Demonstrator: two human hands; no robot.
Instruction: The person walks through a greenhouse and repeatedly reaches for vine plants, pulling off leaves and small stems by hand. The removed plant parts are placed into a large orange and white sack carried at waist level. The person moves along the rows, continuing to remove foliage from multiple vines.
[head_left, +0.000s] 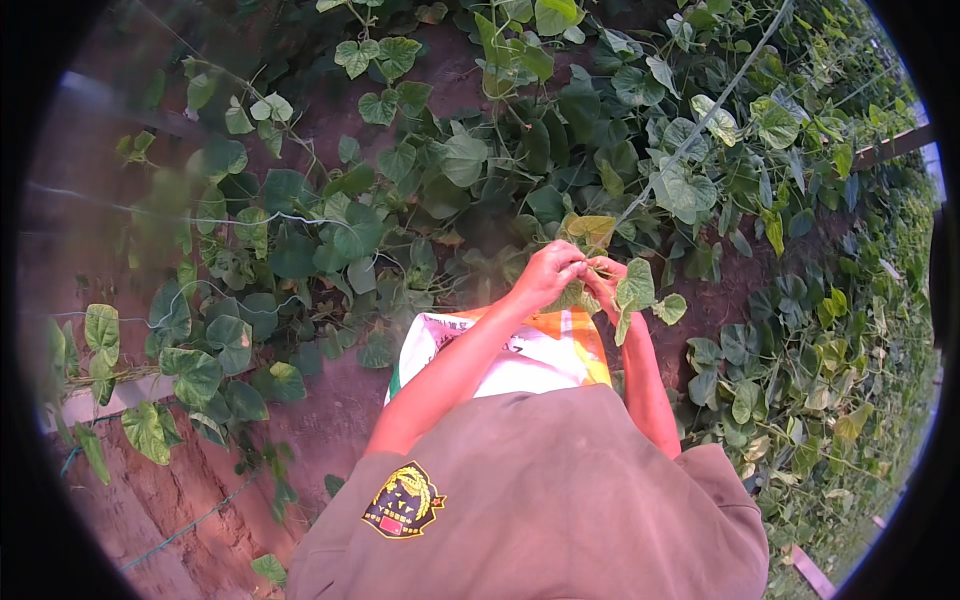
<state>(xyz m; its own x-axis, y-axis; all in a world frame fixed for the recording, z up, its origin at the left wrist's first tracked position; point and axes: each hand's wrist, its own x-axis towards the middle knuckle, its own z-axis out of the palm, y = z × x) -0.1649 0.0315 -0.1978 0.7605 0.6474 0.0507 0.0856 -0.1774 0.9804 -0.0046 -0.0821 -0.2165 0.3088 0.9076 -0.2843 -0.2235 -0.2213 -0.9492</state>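
Before my chest, both hands meet over a leafy vine stem (636, 285) of a cucumber-like plant. My left hand (553, 271) pinches at the stem with thumb and fingers. Close against it on the right, my right hand (606, 279) also has its fingers closed on the stem, and a few green leaves hang over its wrist. Just beyond the fingers are a yellowing leaf (591, 227) and a taut grey string (679, 154) slanting up to the right. What exactly the fingertips grip is too small to tell.
A white and orange printed sack (517, 364) hangs at my front below the hands. Dense vines (457, 161) grow ahead and along the right side (795, 375). A pale wire (277, 217) and a green cord (187, 525) cross on the left. Bare soil (337, 420) lies at lower left.
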